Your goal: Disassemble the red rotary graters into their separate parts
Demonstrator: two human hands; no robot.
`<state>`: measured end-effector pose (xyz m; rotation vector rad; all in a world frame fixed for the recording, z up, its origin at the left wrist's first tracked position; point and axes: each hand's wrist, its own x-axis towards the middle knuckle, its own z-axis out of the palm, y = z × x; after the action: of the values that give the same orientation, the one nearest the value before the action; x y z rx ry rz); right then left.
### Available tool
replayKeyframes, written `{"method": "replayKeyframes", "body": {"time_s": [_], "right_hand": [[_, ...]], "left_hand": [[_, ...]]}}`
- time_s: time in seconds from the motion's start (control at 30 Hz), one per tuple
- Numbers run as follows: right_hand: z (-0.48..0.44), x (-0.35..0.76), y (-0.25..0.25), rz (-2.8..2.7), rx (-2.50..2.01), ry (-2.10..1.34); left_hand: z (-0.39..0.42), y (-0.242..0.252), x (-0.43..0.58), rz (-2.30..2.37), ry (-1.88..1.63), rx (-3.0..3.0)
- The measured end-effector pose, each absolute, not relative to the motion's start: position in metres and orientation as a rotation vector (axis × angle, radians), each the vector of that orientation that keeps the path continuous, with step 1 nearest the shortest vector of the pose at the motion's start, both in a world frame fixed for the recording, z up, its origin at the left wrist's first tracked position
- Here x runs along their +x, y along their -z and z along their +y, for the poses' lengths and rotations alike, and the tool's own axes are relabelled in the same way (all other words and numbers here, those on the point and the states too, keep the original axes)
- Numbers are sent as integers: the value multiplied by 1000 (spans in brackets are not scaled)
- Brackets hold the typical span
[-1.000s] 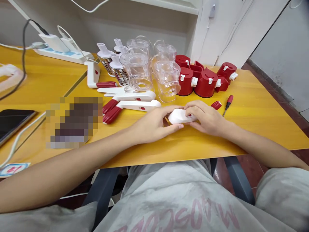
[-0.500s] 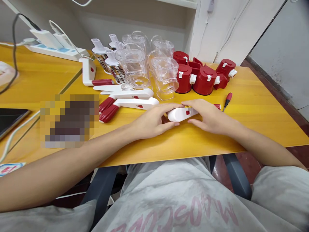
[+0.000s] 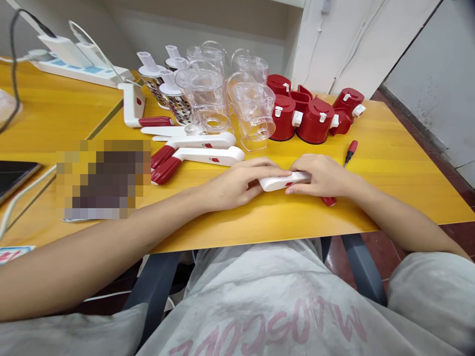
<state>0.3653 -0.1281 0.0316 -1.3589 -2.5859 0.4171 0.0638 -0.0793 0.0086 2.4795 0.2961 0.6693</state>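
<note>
A white crank handle point(image 3: 275, 183) with a red grip lies between my two hands, near the front of the table. My right hand point(image 3: 322, 177) is closed round its middle, thumb below and fingers on top. The red grip pokes out below that hand. My left hand point(image 3: 237, 184) pinches the rounded white end, with the forefinger stretched along the top edge. Behind my left hand lie two similar crank handles point(image 3: 208, 156) with red grips. Another crank handle point(image 3: 131, 106) rests farther back on the left. To the right of my hands lies a red and black screwdriver point(image 3: 349, 153).
Several clear plastic housings point(image 3: 208, 99) stand at the back, beside metal grater drums point(image 3: 178, 106) with white tops. Right of them are several red bases point(image 3: 315, 121). A white power strip point(image 3: 89, 74) and a phone point(image 3: 17, 175) are on the left. A blurred patch covers a dark item.
The held crank handle has turned, so its red grip now points down toward me. My right hand has closed more firmly round it. The view has shifted slightly.
</note>
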Motion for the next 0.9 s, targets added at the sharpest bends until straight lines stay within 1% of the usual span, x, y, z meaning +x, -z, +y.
{"method": "replayKeyframes", "body": {"time_s": [0.17, 0.37, 0.47, 0.67, 0.77, 0.9], "right_hand": [[-135, 351, -30, -2654, -1404, -345], [-141, 352, -33, -2666, -1362, -434], [-145, 352, -35, -2698, -1342, -413], [-135, 367, -39, -2543, -1239, -415], [-125, 382, -41, -2362, -1199, -536], [-113, 396, -37, -2107, -1196, -894]], "left_hand": [[-79, -7, 65, 332, -685, 2442], [-78, -3, 66, 397, -646, 2356], [-80, -1, 68, 446, -640, 2280], [-85, -6, 72, 380, -774, 2309], [-84, -8, 70, 398, -858, 2368], [-80, -7, 67, 513, -921, 2414]]}}
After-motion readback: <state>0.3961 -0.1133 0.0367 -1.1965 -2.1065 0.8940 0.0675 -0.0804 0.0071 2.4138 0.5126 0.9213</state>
